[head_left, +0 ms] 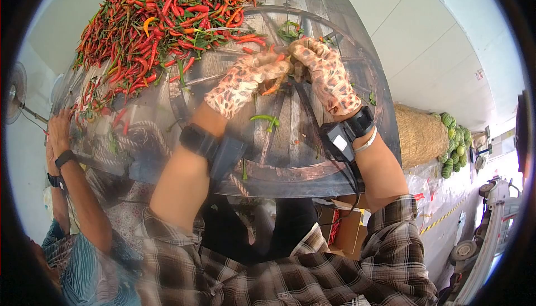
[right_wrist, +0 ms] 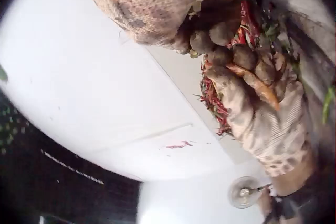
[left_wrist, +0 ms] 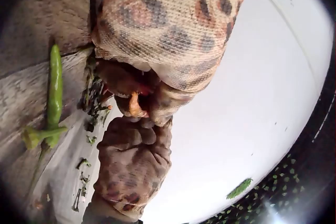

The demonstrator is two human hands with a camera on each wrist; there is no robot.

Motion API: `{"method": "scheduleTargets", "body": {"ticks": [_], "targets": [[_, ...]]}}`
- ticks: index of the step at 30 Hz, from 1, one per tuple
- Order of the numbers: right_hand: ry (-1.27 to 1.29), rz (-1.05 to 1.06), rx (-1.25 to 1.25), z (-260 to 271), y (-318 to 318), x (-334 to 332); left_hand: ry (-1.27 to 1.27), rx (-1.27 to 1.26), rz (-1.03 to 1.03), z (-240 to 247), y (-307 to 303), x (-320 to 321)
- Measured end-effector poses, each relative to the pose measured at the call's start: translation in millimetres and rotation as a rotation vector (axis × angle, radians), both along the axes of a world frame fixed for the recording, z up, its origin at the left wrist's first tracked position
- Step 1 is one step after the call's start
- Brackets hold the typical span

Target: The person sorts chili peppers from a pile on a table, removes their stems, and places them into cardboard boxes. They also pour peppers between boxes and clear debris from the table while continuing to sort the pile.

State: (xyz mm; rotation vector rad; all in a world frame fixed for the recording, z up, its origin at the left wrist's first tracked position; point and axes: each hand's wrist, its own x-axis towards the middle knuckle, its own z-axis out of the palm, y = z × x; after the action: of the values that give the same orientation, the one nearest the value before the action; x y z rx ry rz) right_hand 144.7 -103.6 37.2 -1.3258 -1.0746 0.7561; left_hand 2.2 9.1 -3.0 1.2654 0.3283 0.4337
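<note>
Both hands wear cream gloves with brown spots and meet over the table. My left hand [head_left: 245, 77] grips an orange chili pepper [right_wrist: 254, 85], which lies across its palm under curled fingers. In the left wrist view the pepper's orange tip [left_wrist: 136, 106] pokes out between the gloved fingers. Right against the left fingertips, my right hand [head_left: 326, 77] has its fingers curled and pinches small green stem bits [right_wrist: 195, 54]; most of that grip is hidden by the glove. Near the hands a green chili pepper [head_left: 265, 120] lies on the wood-patterned tabletop [head_left: 285, 144].
A large heap of red chili peppers [head_left: 151, 32] covers the table's far left. Loose green leaves and stems [head_left: 289, 30] lie beyond my hands. Another person's arm [head_left: 84, 194] reaches to the left edge. At right are a woven sack [head_left: 419, 135] and striped green melons [head_left: 455, 144]; a cardboard box [head_left: 350, 236] stands below.
</note>
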Motion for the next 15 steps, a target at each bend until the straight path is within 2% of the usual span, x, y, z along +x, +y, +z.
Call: {"method": "scheduleTargets", "body": {"ticks": [1, 3, 4, 5, 6, 7, 9, 11, 15], "targets": [[0.000, 0.000, 0.000, 0.7, 0.2, -1.6, -0.042, -0.029, -0.021, -0.7, -0.3, 0.1], [0.447, -0.051, 0.080, 3.1, 0.2, -7.4, -0.079, -0.079, -0.042, -2.4, -2.5, 1.7], [0.456, -0.161, 0.058, 9.2, -1.0, -13.4, -0.118, -0.128, -0.063, -1.9, -3.3, 2.4], [0.456, -0.161, 0.058, 5.0, -0.7, -5.2, -0.119, -0.128, -0.064, -14.2, 5.7, 7.9], [0.405, -0.042, 0.044, -2.7, -0.2, 10.0, -0.245, 0.272, 0.076, -35.1, 22.0, 16.8], [0.354, 0.076, 0.029, -0.3, -0.2, 12.0, -0.278, 0.277, 0.086, -31.8, 23.7, 13.0], [0.292, 0.083, -0.018, 4.1, -5.5, 13.9, -0.343, 0.287, 0.105, -24.9, 27.1, 5.1], [0.072, 0.258, -0.005, 8.4, -9.3, 14.0, -0.332, -0.432, 0.255, -0.6, 15.7, -2.7], [-0.073, 0.208, -0.111, 13.8, -8.0, 12.5, -0.423, -0.499, 0.217, 5.8, 10.8, -6.4]]}}
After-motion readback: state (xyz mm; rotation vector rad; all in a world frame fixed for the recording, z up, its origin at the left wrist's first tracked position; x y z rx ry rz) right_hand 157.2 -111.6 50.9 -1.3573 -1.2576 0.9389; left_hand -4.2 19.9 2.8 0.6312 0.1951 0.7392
